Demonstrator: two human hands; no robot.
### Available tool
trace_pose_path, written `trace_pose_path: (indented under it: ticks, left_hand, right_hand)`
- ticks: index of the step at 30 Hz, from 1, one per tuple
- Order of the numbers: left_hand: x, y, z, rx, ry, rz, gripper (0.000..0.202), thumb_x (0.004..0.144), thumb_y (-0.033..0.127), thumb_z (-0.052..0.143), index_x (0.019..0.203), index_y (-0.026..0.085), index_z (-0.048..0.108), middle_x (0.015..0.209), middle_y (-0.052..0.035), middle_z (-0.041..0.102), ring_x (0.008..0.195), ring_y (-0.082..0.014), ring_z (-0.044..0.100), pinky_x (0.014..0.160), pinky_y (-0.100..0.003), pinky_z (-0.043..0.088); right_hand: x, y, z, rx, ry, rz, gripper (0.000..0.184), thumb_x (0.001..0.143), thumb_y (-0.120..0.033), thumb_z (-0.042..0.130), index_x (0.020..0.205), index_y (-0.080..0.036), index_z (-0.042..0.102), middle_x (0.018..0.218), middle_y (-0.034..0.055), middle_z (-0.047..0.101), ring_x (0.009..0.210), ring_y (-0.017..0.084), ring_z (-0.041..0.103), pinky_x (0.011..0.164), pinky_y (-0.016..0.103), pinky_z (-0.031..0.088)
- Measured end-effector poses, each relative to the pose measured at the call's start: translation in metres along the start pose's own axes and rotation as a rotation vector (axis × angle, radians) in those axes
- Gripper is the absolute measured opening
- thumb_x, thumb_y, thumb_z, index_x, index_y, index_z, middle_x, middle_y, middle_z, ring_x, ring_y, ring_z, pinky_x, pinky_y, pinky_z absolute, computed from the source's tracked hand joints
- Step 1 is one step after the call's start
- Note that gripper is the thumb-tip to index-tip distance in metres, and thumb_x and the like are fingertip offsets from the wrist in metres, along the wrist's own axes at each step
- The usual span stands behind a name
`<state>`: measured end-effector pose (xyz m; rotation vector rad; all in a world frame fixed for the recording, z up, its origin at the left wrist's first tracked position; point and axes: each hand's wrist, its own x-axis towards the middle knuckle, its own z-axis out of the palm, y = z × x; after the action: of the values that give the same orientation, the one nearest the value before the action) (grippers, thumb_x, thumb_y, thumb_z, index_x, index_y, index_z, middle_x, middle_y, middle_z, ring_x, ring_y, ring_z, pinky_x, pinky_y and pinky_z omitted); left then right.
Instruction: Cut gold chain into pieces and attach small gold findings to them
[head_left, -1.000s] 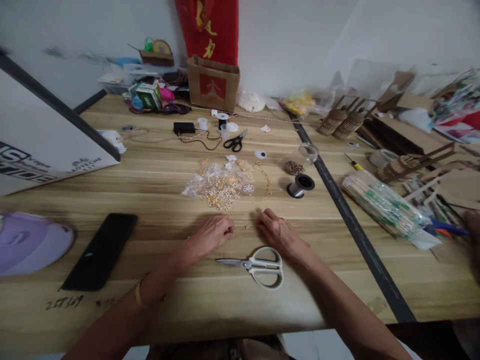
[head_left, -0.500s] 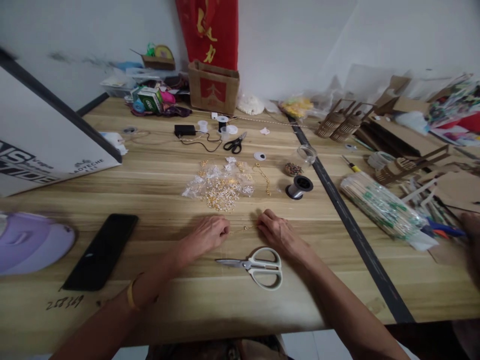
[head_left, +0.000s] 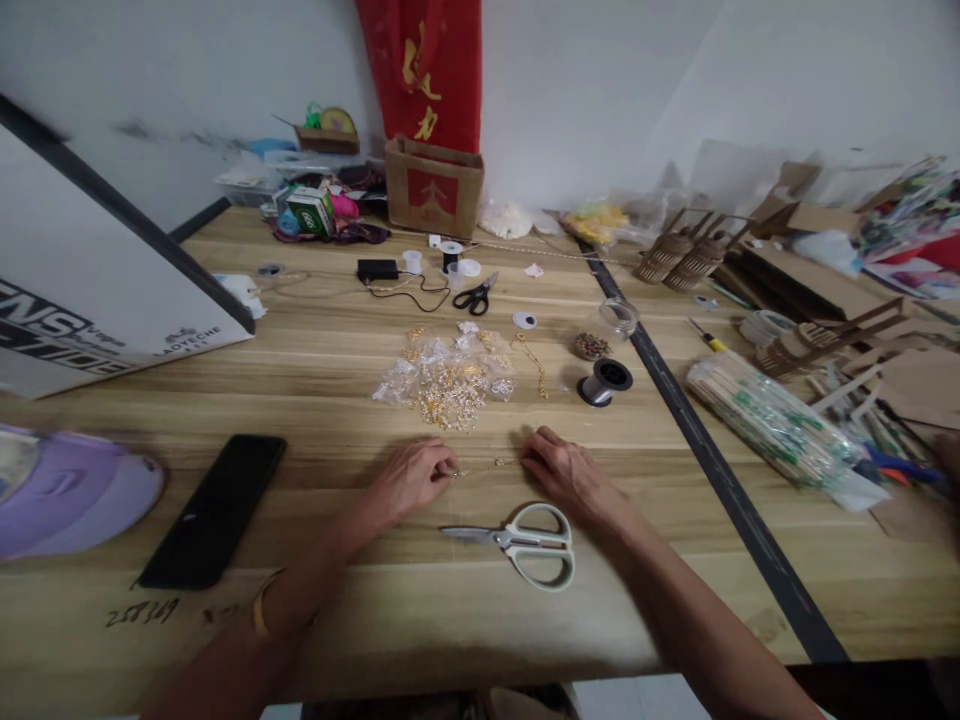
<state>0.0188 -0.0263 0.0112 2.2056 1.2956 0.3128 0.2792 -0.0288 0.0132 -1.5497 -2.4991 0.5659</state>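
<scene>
A thin gold chain with a small bead or charm near its middle stretches just over the table between my two hands. My left hand pinches its left end between thumb and fingertips. At the other end my right hand has its fingers closed on the chain, and the fingertips are partly hidden. Cream-handled scissors lie just in front of the hands, blades pointing left. Beyond the hands is a pile of gold and silver findings with small clear bags. A second gold chain lies to its right.
A spool of wire and a tipped clear jar with beads stand right of the pile. Black scissors lie farther back. A black phone and purple cap are at left, bagged sticks at right.
The whole view has shifted slightly, so everything appears a little lower and farther right. My left fingertips have moved slightly on the chain's end; both hands still hold it.
</scene>
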Motion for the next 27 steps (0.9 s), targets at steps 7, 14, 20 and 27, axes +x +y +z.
trace_pose_path:
  ticks: [7, 14, 20, 27]
  left_hand:
    - [-0.003, -0.009, -0.006, 0.039, 0.006, -0.021, 0.013, 0.075, 0.009, 0.055, 0.075, 0.016, 0.065, 0.075, -0.0015, 0.061, 0.066, -0.0129, 0.055, 0.064, -0.022, 0.04]
    - [-0.004, -0.015, -0.009, 0.039, -0.017, -0.004, 0.011, 0.074, 0.009, 0.056, 0.075, 0.017, 0.063, 0.076, -0.0012, 0.06, 0.069, -0.0141, 0.055, 0.065, -0.023, 0.038]
    - [-0.005, -0.016, -0.01, 0.091, -0.07, -0.007, 0.013, 0.078, 0.011, 0.052, 0.073, 0.017, 0.062, 0.077, -0.0022, 0.059, 0.073, -0.0159, 0.054, 0.067, -0.025, 0.037]
    - [-0.008, -0.013, -0.011, 0.123, -0.066, 0.024, 0.012, 0.081, 0.012, 0.05, 0.074, 0.016, 0.059, 0.081, -0.0036, 0.057, 0.076, -0.0168, 0.054, 0.069, -0.026, 0.038]
  right_hand:
    - [0.002, 0.002, 0.0, 0.064, -0.004, -0.002, 0.01, 0.09, -0.022, 0.045, 0.091, -0.018, 0.053, 0.093, 0.0039, 0.054, 0.076, 0.013, 0.055, 0.072, 0.025, 0.04]
    - [0.002, 0.004, -0.002, 0.103, -0.012, -0.011, 0.008, 0.089, -0.021, 0.045, 0.088, -0.019, 0.053, 0.091, 0.0038, 0.055, 0.076, 0.014, 0.054, 0.072, 0.026, 0.041]
    - [0.002, 0.003, -0.003, 0.118, -0.023, 0.001, 0.011, 0.089, -0.022, 0.044, 0.087, -0.019, 0.055, 0.09, 0.004, 0.055, 0.075, 0.014, 0.054, 0.072, 0.026, 0.042]
    - [0.0, 0.001, -0.005, 0.045, -0.044, 0.004, 0.015, 0.092, -0.022, 0.041, 0.087, -0.018, 0.055, 0.091, 0.0043, 0.054, 0.074, 0.013, 0.055, 0.071, 0.025, 0.041]
